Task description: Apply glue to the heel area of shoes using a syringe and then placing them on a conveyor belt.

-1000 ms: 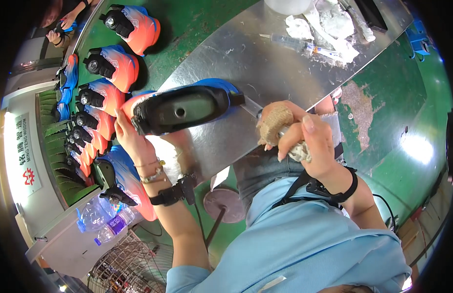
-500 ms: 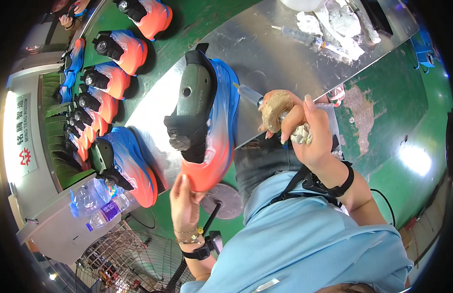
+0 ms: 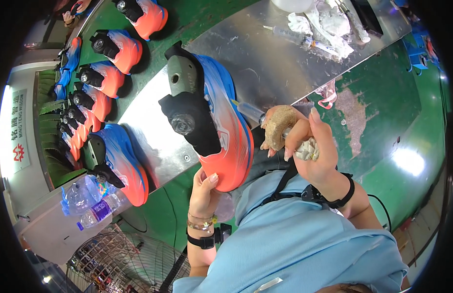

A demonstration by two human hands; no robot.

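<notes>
My left hand pinches the orange toe of a sports shoe, which fades from orange to blue. The shoe has a black upper with a round dial, and a dark green shoe last with a hole sits inside it. In my right hand I grip a syringe with a thin yellowish tip; the tip is close to the shoe's blue side, though contact cannot be made out. That hand also holds a tan, rough-looking curved block and a crumpled whitish lump.
Several similar shoes line the green surface at the left; another shoe stands nearer. Plastic bottles lie by the table's left edge, above a wire fan. On the metal table are another syringe and crumpled white tissue.
My left hand has moved right with the shoe's toe, and the shoe has turned, its heel now farther left. My right hand, still holding the syringe, is slightly lower.
</notes>
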